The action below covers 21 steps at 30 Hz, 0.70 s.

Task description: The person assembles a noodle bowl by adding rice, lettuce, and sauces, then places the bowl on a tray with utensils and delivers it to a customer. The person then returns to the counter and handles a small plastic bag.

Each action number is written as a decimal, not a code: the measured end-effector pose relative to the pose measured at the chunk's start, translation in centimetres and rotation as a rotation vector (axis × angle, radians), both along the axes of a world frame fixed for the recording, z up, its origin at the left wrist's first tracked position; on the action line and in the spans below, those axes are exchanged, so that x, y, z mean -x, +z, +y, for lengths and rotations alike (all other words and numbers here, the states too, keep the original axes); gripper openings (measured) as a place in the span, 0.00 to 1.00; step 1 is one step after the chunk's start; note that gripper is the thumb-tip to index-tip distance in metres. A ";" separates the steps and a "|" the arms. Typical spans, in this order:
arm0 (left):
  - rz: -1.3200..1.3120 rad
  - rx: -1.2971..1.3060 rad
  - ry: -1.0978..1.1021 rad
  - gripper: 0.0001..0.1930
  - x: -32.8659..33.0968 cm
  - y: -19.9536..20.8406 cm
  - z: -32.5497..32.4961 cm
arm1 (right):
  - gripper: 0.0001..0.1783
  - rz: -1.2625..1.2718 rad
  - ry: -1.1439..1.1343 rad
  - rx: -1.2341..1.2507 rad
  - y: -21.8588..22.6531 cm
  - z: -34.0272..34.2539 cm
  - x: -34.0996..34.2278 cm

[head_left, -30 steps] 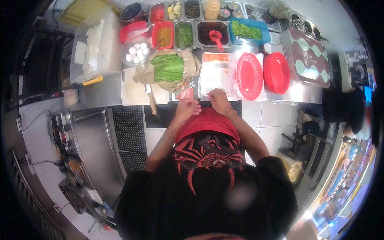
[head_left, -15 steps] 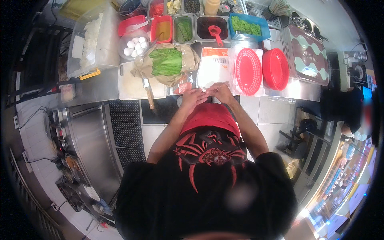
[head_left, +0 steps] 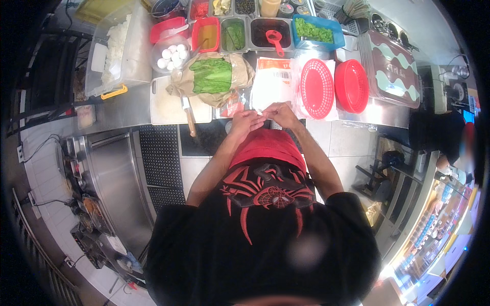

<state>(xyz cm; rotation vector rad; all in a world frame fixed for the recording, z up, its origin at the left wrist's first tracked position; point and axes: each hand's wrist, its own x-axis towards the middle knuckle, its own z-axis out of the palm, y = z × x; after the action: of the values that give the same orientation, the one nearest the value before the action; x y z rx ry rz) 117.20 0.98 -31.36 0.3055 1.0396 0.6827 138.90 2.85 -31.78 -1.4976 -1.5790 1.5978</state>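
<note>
My left hand (head_left: 246, 123) and my right hand (head_left: 282, 115) meet at the counter's front edge, fingertips almost touching. Both have their fingers closed in a pinch around a small whitish bit that is too small to name. Directly beyond them lies a flat white package with orange print (head_left: 274, 92). Left of it is a small clear and orange packet (head_left: 234, 105). Green lettuce leaves (head_left: 212, 75) rest on crumpled brown paper (head_left: 242, 74). A knife with a wooden handle (head_left: 190, 122) lies across the right part of a white cutting board (head_left: 166, 104), its handle overhanging the front edge.
Red oval baskets (head_left: 351, 86) stand right of the package. Behind are a bowl of eggs (head_left: 172, 57), a blue tub of chopped greens (head_left: 317, 33) and a dark sauce pan with a red ladle (head_left: 274, 41). A large clear bin (head_left: 133, 69) stands left, stacked trays (head_left: 393, 69) right.
My hands have stayed together at the counter edge, the right one shifting slightly up and left. A small whitish bit now shows more clearly between the fingertips.
</note>
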 end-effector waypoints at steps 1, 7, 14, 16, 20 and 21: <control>-0.001 -0.001 0.001 0.11 0.0 -0.1 0.0 | 0.09 0.006 0.007 0.008 -0.1 0.1 0.0; -0.006 0.011 0.011 0.11 0.0 -0.1 -0.1 | 0.09 0.056 -0.001 0.075 -0.7 0.1 -0.2; -0.012 0.014 0.014 0.11 0.0 -0.7 -0.3 | 0.11 0.052 -0.006 0.080 -0.5 0.1 0.0; -0.012 0.013 0.018 0.11 0.0 -0.8 -0.3 | 0.11 0.039 -0.002 0.096 -0.7 0.1 0.0; -0.005 0.020 0.017 0.12 0.0 -0.6 -0.3 | 0.10 0.023 0.010 0.071 -1.1 0.0 0.0; -0.002 0.023 0.014 0.12 0.0 -0.4 -0.3 | 0.11 -0.004 0.022 0.048 -1.2 0.0 0.0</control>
<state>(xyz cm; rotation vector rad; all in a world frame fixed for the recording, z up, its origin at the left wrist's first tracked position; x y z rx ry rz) 117.19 0.69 -31.79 0.2784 1.0479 0.6830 138.91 2.81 -32.99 -1.5144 -1.5751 1.6573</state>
